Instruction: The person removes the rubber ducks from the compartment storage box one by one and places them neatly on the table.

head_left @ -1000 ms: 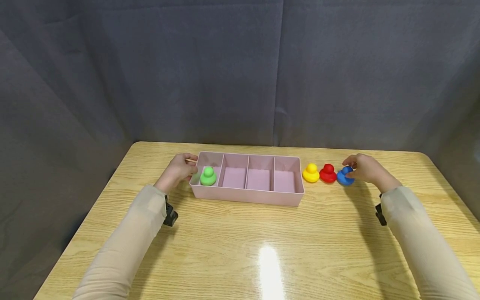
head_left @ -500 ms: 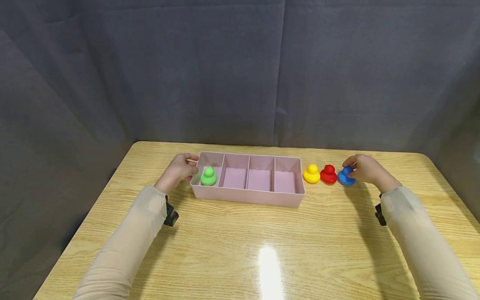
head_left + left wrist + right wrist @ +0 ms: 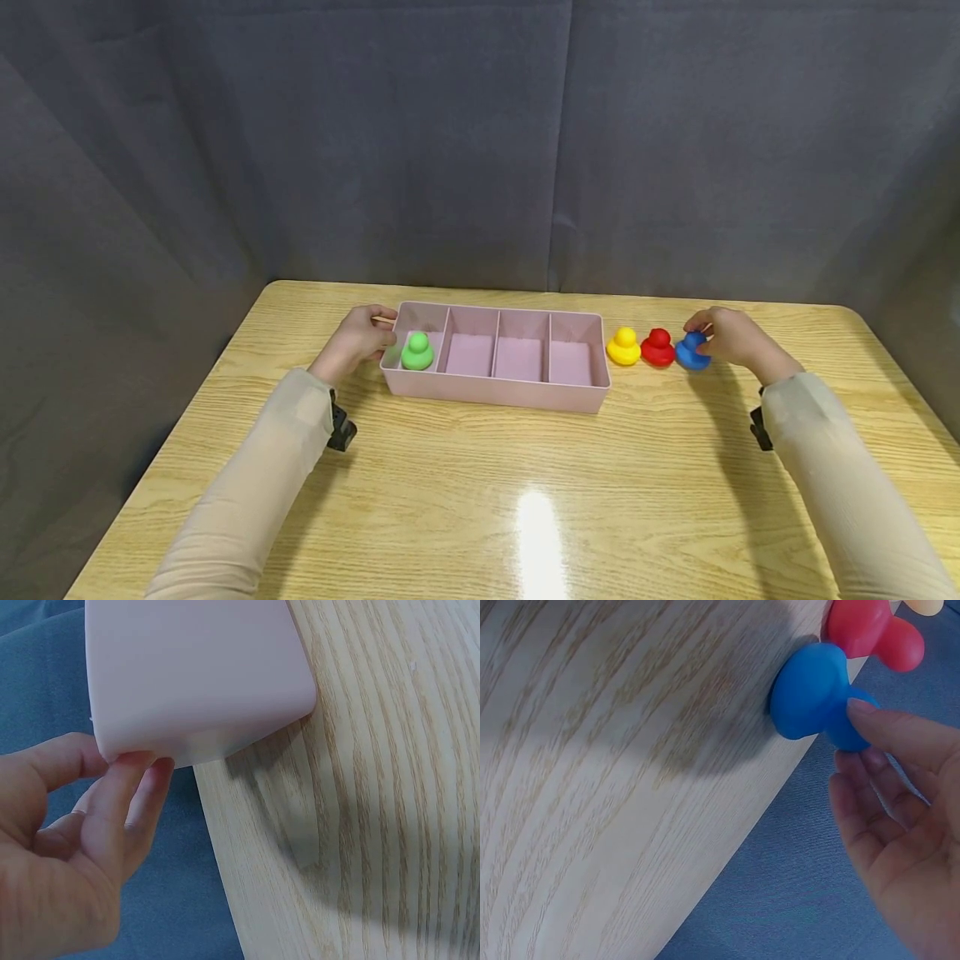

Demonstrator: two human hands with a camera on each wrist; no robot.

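Right hand: we have our right hand [image 3: 731, 337] pinching the head of the blue duck [image 3: 691, 352], one fingertip [image 3: 864, 712] on top of it; the thumb side is hidden from us.
Blue duck: it sits on the table [image 3: 480, 467], last in the row, touching or just beside the red duck [image 3: 657, 347], with the yellow duck [image 3: 623, 347] next along.
Left hand: our left hand [image 3: 358, 339] rests curled against the left end of the tray [image 3: 495, 392], fingertips [image 3: 131, 761] on its corner; we judge it a steadying touch, not a full grip.
Tray: four compartments; the green duck [image 3: 417, 352] stands in the leftmost, the other three hold nothing.
Risk, slip: the grip is only on the small round head, so we think the duck could squirt out or tip.
Risk, neighbours: lifting sideways may knock the red duck into the yellow one, since they stand so close.
Risk, tray: a duck catching a wall or divider could shove the tray; our light left hold may not stop it.
Risk, compartment: the dividers are narrow, so a careless drop could land astride one.
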